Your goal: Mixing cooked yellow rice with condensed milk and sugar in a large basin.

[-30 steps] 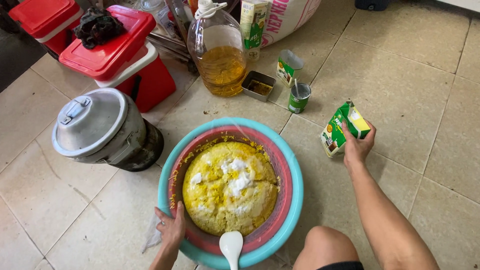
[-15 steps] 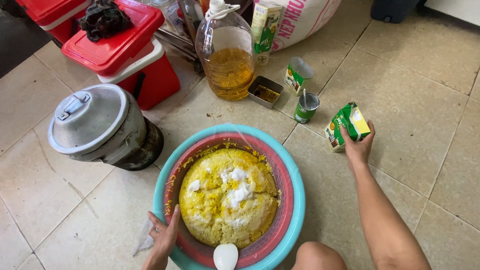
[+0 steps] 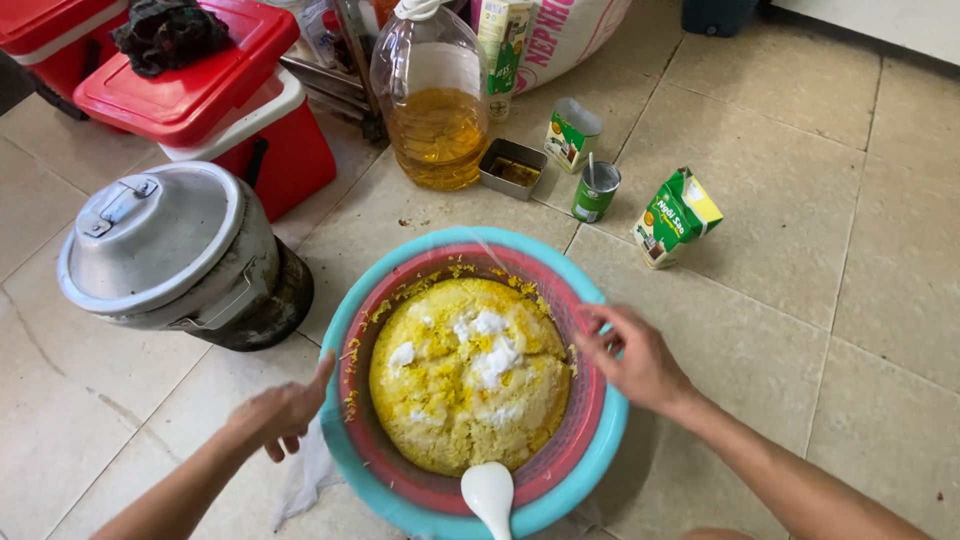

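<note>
A person sits on the tiled floor (image 3: 800,300) over a teal basin (image 3: 600,440) with a pink strainer (image 3: 580,400) set inside it. In the strainer lies a mound of yellow rice (image 3: 450,400) with white lumps (image 3: 490,350) on top, perhaps sugar or coconut. The white is not mixed in; it sits in patches on the mound, so the mixing seems not begun or only at its start. A white spoon (image 3: 488,495) rests at the near rim, its bowl on the edge of the rice, and no hand holds it.

The left hand (image 3: 280,410) is at the left rim of the basin, the fingers loosely curled with one finger pointing up and touching the rim; it grips nothing that can be seen. The right hand (image 3: 630,355) is at the right rim, its fingers bent over the strainer edge; whether they pinch the edge cannot be told.

Toward the far side of the floor stand a green carton (image 3: 675,215), an open tin (image 3: 597,190) with something standing in it, a second carton (image 3: 572,133), a small metal tray (image 3: 512,168) and an oil bottle (image 3: 430,100). At the left stand an aluminium pot (image 3: 170,250) with its lid on, and red coolers (image 3: 200,90) behind it.
</note>
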